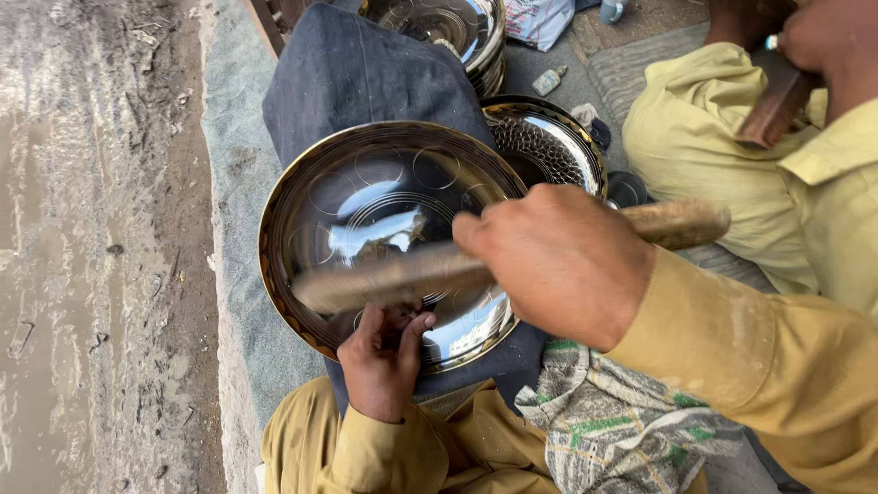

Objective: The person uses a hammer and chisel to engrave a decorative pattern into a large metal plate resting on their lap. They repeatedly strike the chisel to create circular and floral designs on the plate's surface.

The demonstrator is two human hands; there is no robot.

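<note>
A round, shiny steel plate with engraved circles and a dark brass-coloured rim (389, 240) lies on a dark blue padded cushion (357, 73) in the person's lap; the left hand (380, 357) pinches its near rim, fingers curled tight in a closed grip; above the plate, the right hand (558, 261) is wrapped fully round a long wooden stick (681, 222), blurred across the plate's middle; just beyond the plate sits a second patterned steel plate (549, 142).

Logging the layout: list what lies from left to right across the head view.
Muddy ground → grey mat edge → shiny round plate → patterned plate → another person's yellow sleeve.
</note>
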